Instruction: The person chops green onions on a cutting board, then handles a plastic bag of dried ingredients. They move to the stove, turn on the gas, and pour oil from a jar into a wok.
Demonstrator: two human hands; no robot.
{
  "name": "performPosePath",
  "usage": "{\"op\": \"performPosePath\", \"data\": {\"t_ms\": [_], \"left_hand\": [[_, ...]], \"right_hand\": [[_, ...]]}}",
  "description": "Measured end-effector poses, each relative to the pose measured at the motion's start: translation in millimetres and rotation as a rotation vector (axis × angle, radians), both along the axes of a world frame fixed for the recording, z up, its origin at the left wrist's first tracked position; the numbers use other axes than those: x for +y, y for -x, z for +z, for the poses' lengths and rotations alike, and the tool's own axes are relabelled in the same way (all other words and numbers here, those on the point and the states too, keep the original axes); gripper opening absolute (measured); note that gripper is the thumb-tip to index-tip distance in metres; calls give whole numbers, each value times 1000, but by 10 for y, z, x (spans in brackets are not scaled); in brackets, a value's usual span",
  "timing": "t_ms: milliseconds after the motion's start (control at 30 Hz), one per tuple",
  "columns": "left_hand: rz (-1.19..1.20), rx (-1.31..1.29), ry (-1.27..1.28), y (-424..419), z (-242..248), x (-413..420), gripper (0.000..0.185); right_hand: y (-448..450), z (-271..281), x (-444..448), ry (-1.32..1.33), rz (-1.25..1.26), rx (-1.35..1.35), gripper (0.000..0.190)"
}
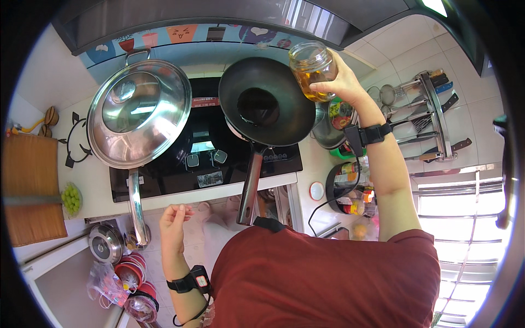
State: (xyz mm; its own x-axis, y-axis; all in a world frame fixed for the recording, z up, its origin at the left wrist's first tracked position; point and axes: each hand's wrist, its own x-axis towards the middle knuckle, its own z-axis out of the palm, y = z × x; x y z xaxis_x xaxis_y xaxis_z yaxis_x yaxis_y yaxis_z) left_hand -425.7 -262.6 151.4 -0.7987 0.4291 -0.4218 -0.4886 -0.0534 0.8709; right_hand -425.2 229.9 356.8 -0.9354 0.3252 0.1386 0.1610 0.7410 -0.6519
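My right hand (342, 80) grips an uncapped glass jar (313, 71) with amber liquid, apparently oil, in its lower part. It holds the jar at the upper right rim of a black wok (233, 86), which stands on the right side of a black glass cooktop (160, 180). Dark, shiny liquid is pooled in the wok's bottom, and its brown handle (251, 184) points towards me. In front of the counter, my left hand (175, 223) is raised with thumb and fingers drawn together; whether anything small is between them, I cannot tell. No liquid is seen falling from the jar.
At the left of the cooktop stands a steel pan (135, 205) under a domed lid (176, 135). Knives and utensils hang on a wall rack (437, 119) at right. Bottles fill a black round holder (331, 188) near a small white lid (316, 191). Green grapes (71, 199) sit far left.
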Motion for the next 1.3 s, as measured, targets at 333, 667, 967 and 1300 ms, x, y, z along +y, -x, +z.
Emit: {"op": "performPosePath", "data": {"t_ms": [333,667,967,1300], "left_hand": [[-17,-18,-22,13,8,-19,16],[-15,-14,12,2,50,-61,17],[-69,20,-20,103,99,136,16],[-71,-10,-15,71,4,57,16]], "right_hand": [[-2,-784,-50,115,-37,-184,103],[-59,-896,-94,63,-72,-224,107],[-134,231,-98,74,-29,88,103],[21,-805,-113,52,-79,-172,109]]}}
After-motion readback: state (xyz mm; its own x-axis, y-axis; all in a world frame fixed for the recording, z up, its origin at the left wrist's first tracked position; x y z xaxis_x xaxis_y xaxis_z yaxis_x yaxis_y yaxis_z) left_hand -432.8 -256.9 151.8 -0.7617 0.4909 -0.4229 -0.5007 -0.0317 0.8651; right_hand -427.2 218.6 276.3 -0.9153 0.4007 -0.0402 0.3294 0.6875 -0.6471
